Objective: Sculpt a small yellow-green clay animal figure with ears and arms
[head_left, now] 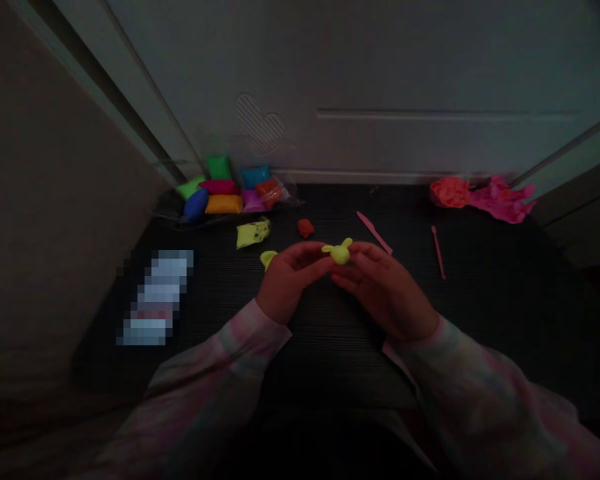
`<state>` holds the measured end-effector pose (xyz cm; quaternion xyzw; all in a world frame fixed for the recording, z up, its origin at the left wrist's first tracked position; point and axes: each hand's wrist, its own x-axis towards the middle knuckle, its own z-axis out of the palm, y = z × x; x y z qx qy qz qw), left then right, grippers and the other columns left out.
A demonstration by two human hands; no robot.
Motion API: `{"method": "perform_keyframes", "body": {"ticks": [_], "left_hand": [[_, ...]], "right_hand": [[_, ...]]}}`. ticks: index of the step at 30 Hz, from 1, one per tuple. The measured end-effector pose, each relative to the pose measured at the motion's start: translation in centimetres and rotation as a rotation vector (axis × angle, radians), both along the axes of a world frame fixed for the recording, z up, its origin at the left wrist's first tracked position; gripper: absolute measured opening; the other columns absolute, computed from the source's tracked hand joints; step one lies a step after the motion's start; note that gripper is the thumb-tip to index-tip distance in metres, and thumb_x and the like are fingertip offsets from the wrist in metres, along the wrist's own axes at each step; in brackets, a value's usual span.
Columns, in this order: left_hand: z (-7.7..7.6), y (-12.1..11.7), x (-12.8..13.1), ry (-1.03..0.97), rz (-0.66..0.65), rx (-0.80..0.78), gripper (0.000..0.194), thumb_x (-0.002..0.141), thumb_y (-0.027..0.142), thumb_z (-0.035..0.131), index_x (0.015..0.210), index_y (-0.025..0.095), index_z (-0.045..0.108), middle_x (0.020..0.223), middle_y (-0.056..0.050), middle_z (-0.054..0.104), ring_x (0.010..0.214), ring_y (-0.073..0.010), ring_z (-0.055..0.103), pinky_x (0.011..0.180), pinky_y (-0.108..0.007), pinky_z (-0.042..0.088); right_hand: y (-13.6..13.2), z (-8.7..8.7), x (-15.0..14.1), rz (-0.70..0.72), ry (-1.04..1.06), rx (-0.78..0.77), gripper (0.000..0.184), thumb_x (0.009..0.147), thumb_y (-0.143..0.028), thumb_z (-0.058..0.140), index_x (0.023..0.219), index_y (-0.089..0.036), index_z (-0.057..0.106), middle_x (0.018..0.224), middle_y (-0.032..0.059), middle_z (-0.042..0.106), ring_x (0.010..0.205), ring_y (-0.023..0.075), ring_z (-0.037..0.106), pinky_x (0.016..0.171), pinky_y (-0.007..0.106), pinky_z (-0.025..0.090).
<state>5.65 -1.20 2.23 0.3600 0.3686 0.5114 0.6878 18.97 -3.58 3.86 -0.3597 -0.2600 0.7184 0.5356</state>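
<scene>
Between my two hands, above the dark table, is a small yellow clay figure (pixel 340 254), a round ball with two long ears. The fingers and thumb of my left hand (pixel 295 273) close on its left side. From the right, my right hand (pixel 385 283) pinches it with curled fingers. Partly hidden behind my left hand lies another yellow clay piece (pixel 267 259). A lump of red clay (pixel 305 228) sits on the table just beyond my hands. Farther right lies a pink plastic clay knife (pixel 375 232).
Several coloured clay packets (pixel 223 204) lie in a clear bag at the back left, with an opened yellow packet (pixel 250 233) before it. A pixelated bright object (pixel 157 297) is at left. A thin pink tool (pixel 438 252) and crumpled pink-orange material (pixel 503 199) are at right.
</scene>
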Motion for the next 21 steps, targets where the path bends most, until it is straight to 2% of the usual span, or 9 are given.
{"method": "perform_keyframes", "body": {"ticks": [5, 11, 21], "left_hand": [[0.3, -0.1, -0.1, 0.013, -0.019, 0.026, 0.020, 0.056, 0.017, 0.068, 0.075, 0.019, 0.063, 0.076, 0.002, 0.065, 0.073, -0.0091, 0.058, 0.074, -0.025, 0.044], [1.0, -0.1, -0.4, 0.126, 0.044, 0.103, 0.018, 0.056, 0.019, 0.069, 0.073, 0.018, 0.063, 0.073, 0.002, 0.064, 0.069, -0.0083, 0.058, 0.068, -0.022, 0.045], [1.1, -0.3, -0.4, 0.252, 0.057, 0.149, 0.007, 0.062, 0.021, 0.064, 0.068, 0.018, 0.063, 0.069, 0.003, 0.063, 0.063, -0.0076, 0.056, 0.066, -0.024, 0.044]], "right_hand": [[0.0, 0.0, -0.1, -0.022, -0.057, 0.005, 0.014, 0.065, -0.015, 0.064, 0.076, -0.021, 0.060, 0.077, -0.0039, 0.065, 0.072, 0.0072, 0.061, 0.068, 0.020, 0.049], [0.0, 0.0, 0.0, -0.012, -0.100, 0.018, 0.015, 0.064, -0.017, 0.065, 0.077, -0.022, 0.059, 0.075, -0.0042, 0.064, 0.070, 0.0072, 0.061, 0.066, 0.020, 0.049], [-0.1, -0.8, 0.2, -0.043, -0.293, 0.156, 0.018, 0.065, -0.020, 0.066, 0.081, -0.023, 0.059, 0.079, -0.0037, 0.062, 0.069, 0.0072, 0.058, 0.067, 0.022, 0.047]]}}
